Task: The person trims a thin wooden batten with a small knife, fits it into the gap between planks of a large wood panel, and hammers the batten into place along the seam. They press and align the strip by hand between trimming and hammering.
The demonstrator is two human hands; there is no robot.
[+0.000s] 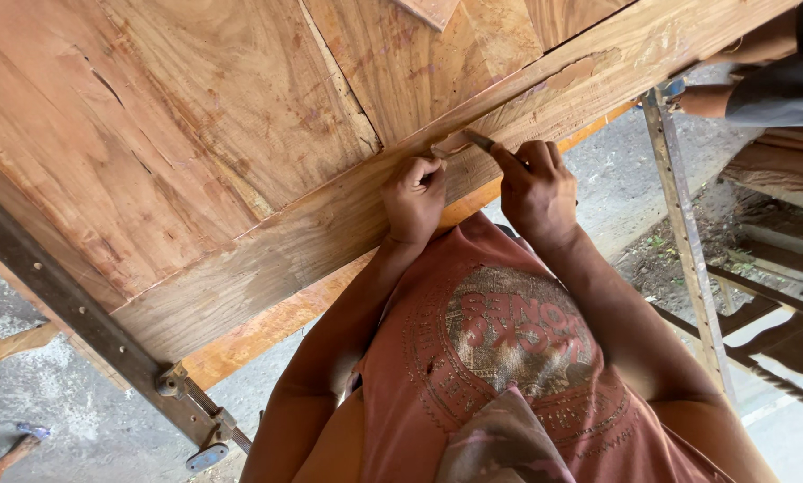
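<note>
A slim chisel with a flat metal blade lies tilted against the pale frame rail of a large reddish wooden panel — its tip at a chipped, filled patch on the rail, near the seam where rail meets panel.

A woodworking workshop: a big glued wooden panel sits in metal bar clamps over concrete floor.

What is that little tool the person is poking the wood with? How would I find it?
Start at the big reddish wooden panel and follow its pale edge board to the two hands. The right hand grips a thin flat blade beside the left hand. It is the only small grey metal thing touching the wood.
</note>
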